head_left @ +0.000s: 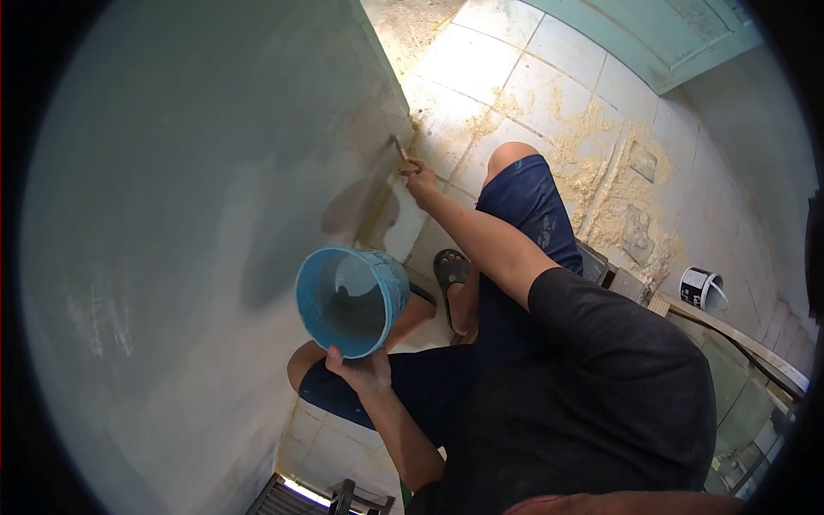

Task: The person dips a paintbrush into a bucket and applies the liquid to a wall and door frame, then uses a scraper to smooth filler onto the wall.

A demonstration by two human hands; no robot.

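Note:
My left hand (360,367) grips the rim of a blue plastic bucket (393,287), thumb over its near edge, tilted so that I can see in. Grey liquid (356,316) covers part of the bucket's inside. Farther up, my right hand (421,182) is closed round the light handle of a small paintbrush (402,149). Its dark tip meets the lower part of the grey-green wall (215,215), close to the wall's end. Around the tip the wall looks darker and brownish. The bucket is between my knees and the wall.
Pale dried splatter (592,163) marks the white floor tiles (468,60). A green door (661,39) stands at the top right. On the right are a white-and-black tub (702,288) and a wooden-edged frame (738,339). A dark slatted item (287,499) lies at the bottom.

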